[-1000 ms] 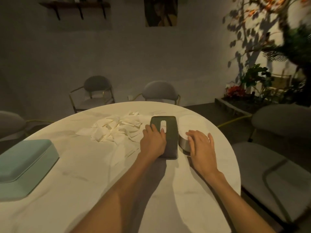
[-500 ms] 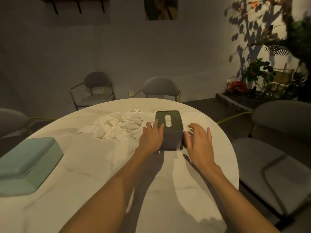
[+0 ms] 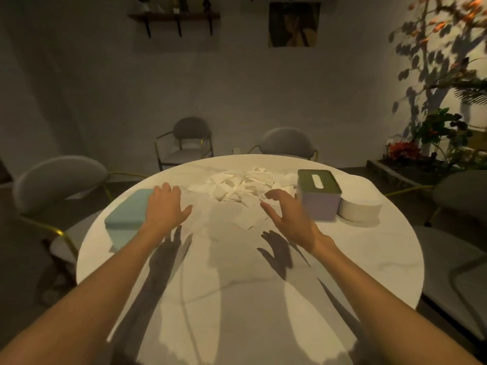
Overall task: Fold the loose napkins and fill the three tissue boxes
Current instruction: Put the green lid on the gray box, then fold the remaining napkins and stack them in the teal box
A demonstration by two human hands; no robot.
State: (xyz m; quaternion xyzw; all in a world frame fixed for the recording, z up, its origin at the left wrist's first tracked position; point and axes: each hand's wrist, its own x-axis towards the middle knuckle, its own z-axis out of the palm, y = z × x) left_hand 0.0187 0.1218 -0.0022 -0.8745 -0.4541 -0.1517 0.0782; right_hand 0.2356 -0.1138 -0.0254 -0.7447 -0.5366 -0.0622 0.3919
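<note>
My left hand (image 3: pixel 165 206) is over the near end of the one pale teal, rounded rectangular tissue box (image 3: pixel 126 214), its fingers (image 3: pixel 168 189) spread and straight; whether they press on the lid I cannot tell. My right hand (image 3: pixel 288 216) is held above the round white marble desk (image 3: pixel 237 285), fingers (image 3: pixel 275 194) loosely spread and gently bent, holding nothing, just left of the second tissue box (image 3: pixel 319 194), an upright one with an olive-green lid, a white slot and pale lilac sides. Touching that box on its right is the third, a low round white tissue box (image 3: pixel 359 208). That makes three boxes (one at the left, two at the right). Between them, at the far middle of the desk, lies a heap of loose white paper napkins (image 3: pixel 242 187), too many and too jumbled to count, with a few flat ones trailing toward my right hand. I can count four grey round-backed chairs (image 3: pixel 192 130) beyond and to the left of the desk.
</note>
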